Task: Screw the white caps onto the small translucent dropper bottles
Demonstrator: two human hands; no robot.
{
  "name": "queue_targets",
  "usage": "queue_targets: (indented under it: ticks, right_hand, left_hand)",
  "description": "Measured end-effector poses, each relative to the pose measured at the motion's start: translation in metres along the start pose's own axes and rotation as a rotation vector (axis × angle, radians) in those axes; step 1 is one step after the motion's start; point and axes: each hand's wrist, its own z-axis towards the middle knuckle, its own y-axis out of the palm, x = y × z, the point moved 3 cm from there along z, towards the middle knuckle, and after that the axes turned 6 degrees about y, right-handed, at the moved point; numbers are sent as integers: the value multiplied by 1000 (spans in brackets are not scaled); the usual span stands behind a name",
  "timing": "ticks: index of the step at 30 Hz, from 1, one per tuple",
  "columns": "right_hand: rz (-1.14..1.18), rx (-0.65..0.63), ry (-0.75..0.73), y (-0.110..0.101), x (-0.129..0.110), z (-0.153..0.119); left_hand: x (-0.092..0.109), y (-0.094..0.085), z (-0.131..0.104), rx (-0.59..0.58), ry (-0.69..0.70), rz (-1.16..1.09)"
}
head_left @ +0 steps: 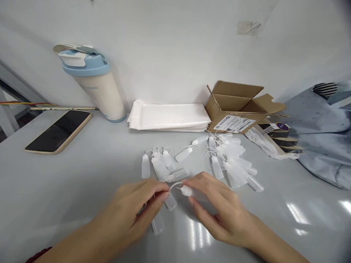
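My right hand holds a small translucent bottle by its white cap, with a thin needle tip pointing left. Pinched together, the fingertips of my left hand are at the end of the curved white strap that runs from this bottle. Two more bottles lie beside and below my left fingers, one near the thumb and one lower down. Just beyond both hands is a small group of similar bottles. A larger pile of them lies to the right.
A phone lies at the left, near a cream and blue tumbler. White envelopes are stacked against the wall. An open cardboard box stands right of them, beside another box with black contents and grey-blue fabric.
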Motion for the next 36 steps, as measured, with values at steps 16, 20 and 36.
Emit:
queue_targets:
  ticks: [16, 20, 36]
  right_hand:
    - [67, -22, 11, 1, -8, -1]
    - [78, -8, -2, 1, -8, -1]
    - [79, -8, -12, 3, -10, -2]
  left_hand:
    - [-1, 5, 3, -80, -438, -635]
    - [-3, 6, 4, -126, -527, -684]
    - [-1, 9, 0, -143, -583, -803]
